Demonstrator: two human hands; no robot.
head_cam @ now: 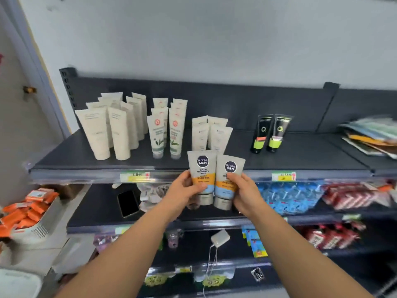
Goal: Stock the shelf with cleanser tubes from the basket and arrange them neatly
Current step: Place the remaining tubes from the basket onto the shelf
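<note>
Against the shelf (300, 154), left hand (182, 191) fingers pinch left tube (202, 168), right hand (245, 191) fingers pinch right tube (230, 168).

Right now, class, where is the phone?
In the head view, the phone lies flat on the second shelf, left of the left hand, beside crumpled wrapping.
</note>
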